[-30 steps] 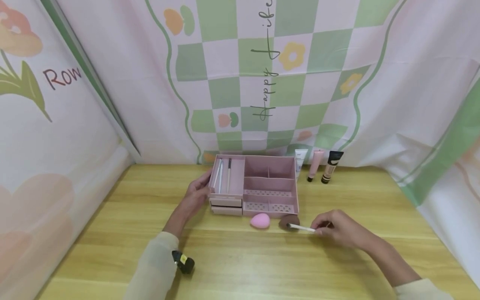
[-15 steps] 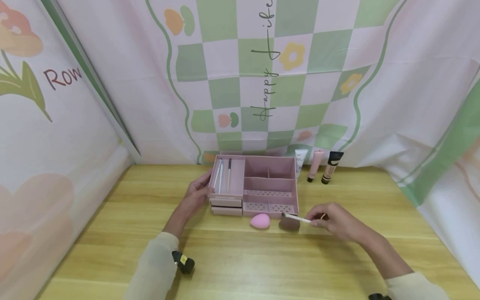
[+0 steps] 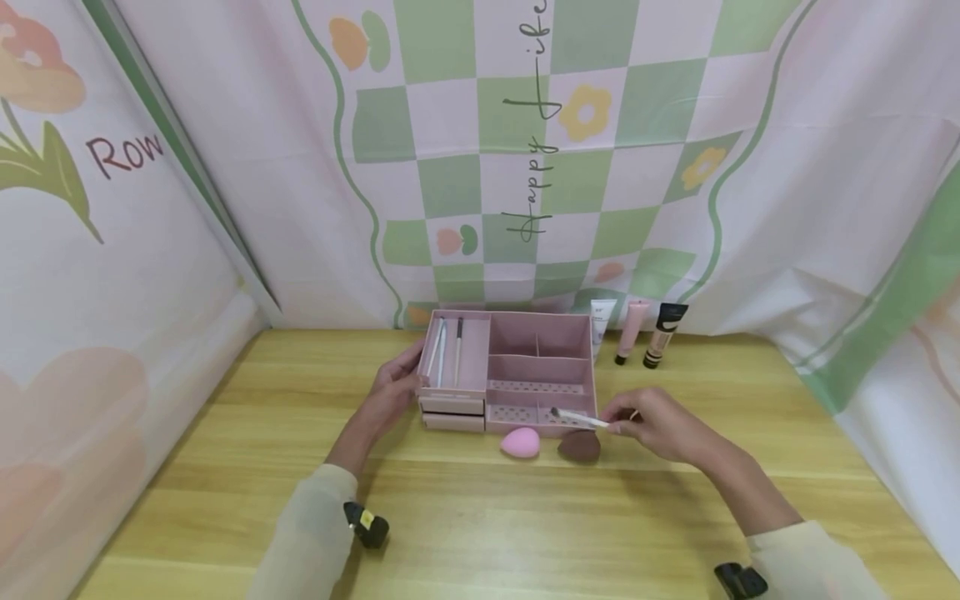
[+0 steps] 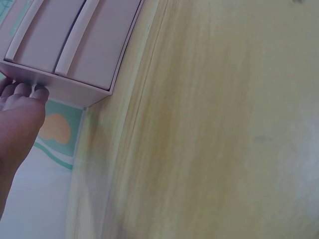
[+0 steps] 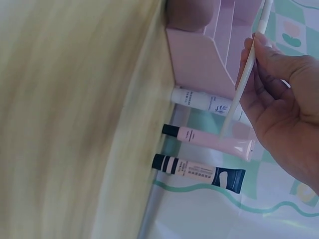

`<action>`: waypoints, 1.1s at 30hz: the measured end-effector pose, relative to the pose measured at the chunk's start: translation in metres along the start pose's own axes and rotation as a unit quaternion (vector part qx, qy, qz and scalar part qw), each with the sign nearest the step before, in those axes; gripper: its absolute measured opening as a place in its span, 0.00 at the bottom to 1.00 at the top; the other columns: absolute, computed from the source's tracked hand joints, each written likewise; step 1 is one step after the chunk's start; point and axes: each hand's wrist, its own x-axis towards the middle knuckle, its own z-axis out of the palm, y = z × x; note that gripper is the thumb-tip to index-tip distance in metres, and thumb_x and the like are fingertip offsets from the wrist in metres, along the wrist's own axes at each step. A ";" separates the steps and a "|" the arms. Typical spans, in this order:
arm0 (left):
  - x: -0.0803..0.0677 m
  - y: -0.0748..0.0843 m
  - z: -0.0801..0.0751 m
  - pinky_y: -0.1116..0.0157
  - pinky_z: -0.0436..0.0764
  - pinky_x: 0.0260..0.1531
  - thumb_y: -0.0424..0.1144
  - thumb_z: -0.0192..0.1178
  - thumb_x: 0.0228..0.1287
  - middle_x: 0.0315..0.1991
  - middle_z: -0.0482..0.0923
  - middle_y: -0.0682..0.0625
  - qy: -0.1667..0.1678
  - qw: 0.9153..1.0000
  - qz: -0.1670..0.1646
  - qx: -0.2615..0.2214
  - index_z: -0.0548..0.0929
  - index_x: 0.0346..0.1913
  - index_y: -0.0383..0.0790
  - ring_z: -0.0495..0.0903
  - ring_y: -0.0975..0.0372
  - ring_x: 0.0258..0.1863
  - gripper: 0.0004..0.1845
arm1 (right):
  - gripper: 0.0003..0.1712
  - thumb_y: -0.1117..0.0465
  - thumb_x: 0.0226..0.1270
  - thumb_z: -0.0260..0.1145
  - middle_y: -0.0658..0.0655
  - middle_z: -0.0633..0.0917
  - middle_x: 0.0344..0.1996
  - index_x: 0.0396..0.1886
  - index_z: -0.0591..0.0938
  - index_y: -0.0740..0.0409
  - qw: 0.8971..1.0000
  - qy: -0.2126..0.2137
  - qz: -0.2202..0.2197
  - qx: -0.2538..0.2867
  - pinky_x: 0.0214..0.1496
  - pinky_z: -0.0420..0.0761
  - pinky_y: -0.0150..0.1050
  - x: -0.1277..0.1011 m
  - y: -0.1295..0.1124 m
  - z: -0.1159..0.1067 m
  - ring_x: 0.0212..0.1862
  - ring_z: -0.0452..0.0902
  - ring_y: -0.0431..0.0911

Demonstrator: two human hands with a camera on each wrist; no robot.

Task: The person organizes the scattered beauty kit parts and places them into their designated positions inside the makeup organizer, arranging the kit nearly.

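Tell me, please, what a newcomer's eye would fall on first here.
Probably the pink organizer toward the back of the wooden table, with the left hand against its left side. Next, the pale brush pinched in the right hand, its tip over the organizer's front right part. Behind, the green checkered curtain stands out.

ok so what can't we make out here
Right wrist: far end of the slim white brush, cut off by the top edge.
Right wrist: fine print on the black-and-beige squeeze tube, too small.
Left wrist: contents of the pink plastic drawers, hidden by their fronts.
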 end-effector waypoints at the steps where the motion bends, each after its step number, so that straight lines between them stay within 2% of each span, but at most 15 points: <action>1: 0.000 0.000 0.000 0.66 0.58 0.74 0.21 0.48 0.58 0.80 0.42 0.41 0.001 1.000 0.000 0.000 0.49 0.76 0.34 0.44 0.48 0.80 0.41 | 0.05 0.70 0.60 0.67 0.60 0.89 0.33 0.36 0.86 0.64 1.000 0.001 0.002 0.000 0.34 0.85 0.29 0.002 -0.001 0.000 0.34 0.82 0.35; 15: 0.000 0.001 0.001 0.67 0.60 0.73 0.21 0.47 0.59 0.80 0.42 0.40 0.003 1.000 -0.001 0.000 0.49 0.76 0.34 0.45 0.48 0.79 0.40 | 0.06 0.71 0.58 0.68 0.58 0.89 0.33 0.35 0.87 0.60 1.000 0.005 -0.008 -0.016 0.35 0.85 0.29 0.022 -0.007 -0.007 0.34 0.81 0.35; 21: -0.001 0.001 0.001 0.69 0.61 0.73 0.21 0.47 0.59 0.80 0.42 0.40 0.002 1.000 -0.002 -0.001 0.48 0.76 0.33 0.45 0.47 0.79 0.40 | 0.06 0.72 0.59 0.68 0.57 0.89 0.32 0.36 0.87 0.62 1.000 0.008 -0.006 -0.017 0.34 0.84 0.28 0.031 -0.012 -0.009 0.34 0.83 0.40; 28: -0.001 0.002 0.002 0.64 0.57 0.75 0.21 0.47 0.60 0.80 0.42 0.41 0.004 1.000 -0.003 0.005 0.49 0.76 0.34 0.45 0.48 0.80 0.40 | 0.07 0.73 0.57 0.68 0.59 0.89 0.31 0.35 0.87 0.64 0.999 0.014 -0.001 -0.029 0.32 0.83 0.27 0.048 -0.019 -0.013 0.32 0.82 0.41; 33: -0.001 0.001 0.001 0.66 0.57 0.75 0.21 0.47 0.61 0.80 0.42 0.41 0.000 1.000 0.001 0.005 0.48 0.76 0.34 0.44 0.49 0.80 0.40 | 0.07 0.71 0.58 0.68 0.57 0.89 0.32 0.36 0.88 0.63 0.999 0.014 -0.006 -0.045 0.34 0.83 0.28 0.058 -0.023 -0.012 0.33 0.82 0.40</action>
